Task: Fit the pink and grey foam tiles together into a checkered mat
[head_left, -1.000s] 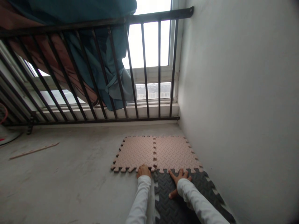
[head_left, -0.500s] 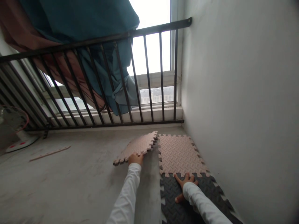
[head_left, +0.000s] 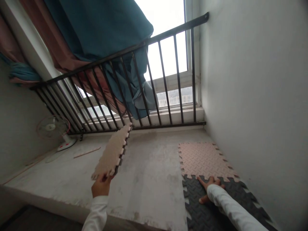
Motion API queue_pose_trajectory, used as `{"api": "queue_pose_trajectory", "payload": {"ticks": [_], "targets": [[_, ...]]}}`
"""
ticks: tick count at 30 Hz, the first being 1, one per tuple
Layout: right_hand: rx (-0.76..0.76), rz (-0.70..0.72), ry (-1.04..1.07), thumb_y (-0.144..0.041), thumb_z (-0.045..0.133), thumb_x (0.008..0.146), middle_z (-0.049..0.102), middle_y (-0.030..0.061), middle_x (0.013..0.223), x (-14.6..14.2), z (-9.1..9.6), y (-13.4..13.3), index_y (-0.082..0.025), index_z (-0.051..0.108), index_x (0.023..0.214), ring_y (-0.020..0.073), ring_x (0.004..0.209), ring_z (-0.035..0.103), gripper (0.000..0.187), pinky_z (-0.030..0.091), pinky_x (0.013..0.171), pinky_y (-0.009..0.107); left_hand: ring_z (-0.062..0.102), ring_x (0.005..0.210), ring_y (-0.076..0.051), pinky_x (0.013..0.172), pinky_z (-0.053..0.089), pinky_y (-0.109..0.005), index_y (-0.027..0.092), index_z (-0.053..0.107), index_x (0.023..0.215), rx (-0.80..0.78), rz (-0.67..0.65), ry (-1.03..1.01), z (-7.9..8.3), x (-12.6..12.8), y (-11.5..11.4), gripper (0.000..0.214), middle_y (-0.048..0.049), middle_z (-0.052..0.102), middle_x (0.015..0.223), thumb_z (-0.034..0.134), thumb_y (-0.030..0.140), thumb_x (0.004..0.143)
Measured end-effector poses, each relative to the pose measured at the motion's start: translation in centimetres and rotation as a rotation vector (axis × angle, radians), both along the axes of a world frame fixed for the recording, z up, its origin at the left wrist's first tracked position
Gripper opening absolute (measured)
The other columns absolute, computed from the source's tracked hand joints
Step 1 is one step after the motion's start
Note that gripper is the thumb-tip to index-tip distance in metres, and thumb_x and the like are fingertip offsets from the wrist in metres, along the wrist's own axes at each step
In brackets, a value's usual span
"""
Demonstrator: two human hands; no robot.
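Observation:
My left hand (head_left: 102, 186) grips the near corner of beige foam mat tiles (head_left: 112, 150), tilted and held up off the floor. A dark layer shows along their toothed edge, so more than one tile may be stacked there. My right hand (head_left: 211, 188) lies with fingers spread on a black foam mat tile (head_left: 199, 211), its fingertips at the seam with a pink foam mat tile (head_left: 204, 158). Those two tiles lie flat by the right wall, their toothed edges meeting.
A black metal railing (head_left: 166, 125) runs before the window, with teal and pink curtains (head_left: 106, 29) hanging over it. At the left stands a fan (head_left: 53, 128). A thin strip (head_left: 87, 152) lies on the concrete floor (head_left: 149, 179), which drops off at a near edge.
My left hand has carried the beige tiles left, away from the laid tiles, and raised and tilted them. My right hand stays on the black tile. The view has swung left.

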State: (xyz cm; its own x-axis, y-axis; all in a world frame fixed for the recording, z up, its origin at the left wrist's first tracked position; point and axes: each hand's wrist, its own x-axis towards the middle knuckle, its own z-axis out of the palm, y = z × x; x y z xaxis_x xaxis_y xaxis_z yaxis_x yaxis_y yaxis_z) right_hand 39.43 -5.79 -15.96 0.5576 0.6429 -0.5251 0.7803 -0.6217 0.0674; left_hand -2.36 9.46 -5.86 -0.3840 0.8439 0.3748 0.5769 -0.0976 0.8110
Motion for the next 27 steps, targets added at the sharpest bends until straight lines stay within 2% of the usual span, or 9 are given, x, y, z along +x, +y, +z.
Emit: {"api": "queue_pose_trajectory", "payload": {"ticks": [2,5,8,12,16,18,20,23,27], "targets": [[-0.004,0.0,-0.007,-0.053,0.07,0.031,0.016,0.0103,0.138,0.0,0.0,0.0,-0.045,0.013,0.127,0.0466,0.122,0.007,0.112,0.01,0.085,0.066,0.056,0.063,-0.016,0.061,0.045,-0.026,0.022,0.056,0.064,-0.083,-0.012,0.235,-3.7,-1.0,-2.0,0.011,0.0036,0.057,0.057,0.058,0.031,0.059],[-0.012,-0.005,-0.023,-0.054,0.069,0.033,0.015,0.01,0.139,-0.1,0.3,-0.1,-0.045,0.012,0.127,0.0449,0.122,0.006,0.11,0.012,0.087,0.064,0.058,0.075,-0.014,0.069,0.043,-0.022,0.023,0.056,0.063,-0.383,-0.161,0.62,-8.7,-1.5,-4.5,0.006,0.0023,0.063,0.071,0.052,0.022,0.066],[-0.001,-0.004,-0.024,-0.054,0.068,0.034,0.015,0.0086,0.14,-0.4,0.6,-0.3,-0.045,0.012,0.127,0.0441,0.123,0.006,0.109,0.012,0.088,0.062,0.057,0.087,-0.016,0.076,0.042,-0.023,0.023,0.06,0.071,-0.598,-0.162,0.957,-11.2,-1.0,-5.5,0.012,-0.0025,0.064,0.087,0.054,0.016,0.064],[0.098,0.01,-0.012,-0.058,0.064,0.04,0.014,0.0079,0.141,-0.4,0.0,-1.4,-0.038,0.016,0.13,0.0412,0.124,0.004,0.104,0.008,0.094,0.059,0.052,0.096,-0.018,0.079,0.042,-0.027,0.02,0.055,0.101,-0.486,-0.165,1.005,-10.6,2.8,-5.2,0.03,-0.0081,0.055,0.107,0.044,0.023,0.073],[0.341,0.031,-0.099,-0.049,0.046,0.065,0.019,0.0102,0.14,0.6,-3.6,-4.8,-0.023,0.022,0.131,0.0275,0.126,0.016,0.075,0.019,0.098,0.046,0.049,0.102,-0.015,0.088,0.037,-0.021,0.013,0.052,0.108,-0.365,-0.555,0.76,-9.9,10.6,-5.5,0.038,-0.009,0.054,0.11,0.043,0.019,0.072],[0.507,0.035,-0.198,-0.046,0.036,0.072,0.031,0.0096,0.135,1.6,-6.1,-7.2,-0.021,0.035,0.126,0.0251,0.123,0.027,0.06,0.023,0.097,0.046,0.049,0.102,-0.014,0.09,0.035,-0.019,0.01,0.05,0.11,-0.402,-0.741,0.64,-10.2,15.2,-6.0,0.041,-0.0095,0.054,0.11,0.044,0.018,0.07],[0.626,-0.005,-0.312,-0.048,0.035,0.072,0.043,0.0104,0.127,2.5,-8.4,-9.4,-0.021,0.047,0.118,0.026,0.116,0.038,0.055,0.027,0.095,0.047,0.049,0.1,-0.012,0.09,0.033,-0.017,0.008,0.048,0.112,-0.488,-0.832,0.568,-10.7,19.7,-6.6,0.044,-0.0096,0.053,0.112,0.045,0.018,0.07],[0.716,-0.029,-0.443,-0.052,0.035,0.071,0.047,0.0114,0.123,2.8,-10.5,-11.4,-0.019,0.054,0.111,0.0269,0.113,0.041,0.056,0.027,0.094,0.047,0.045,0.107,-0.014,0.093,0.028,-0.018,0.008,0.047,0.113,-0.588,-0.85,0.539,-11.7,25.9,-7.1,0.047,-0.0105,0.05,0.118,0.048,0.023,0.069],[0.706,-0.042,-0.451,-0.055,0.031,0.071,0.044,0.0114,0.125,2.2,-10.7,-11.5,-0.018,0.052,0.113,0.0267,0.116,0.038,0.06,0.022,0.097,0.047,0.033,0.119,-0.02,0.1,0.019,-0.027,0.009,0.046,0.112,-0.634,-0.797,0.499,-12.6,32.3,-7.4,0.052,-0.0128,0.046,0.123,0.055,0.028,0.065]]}}
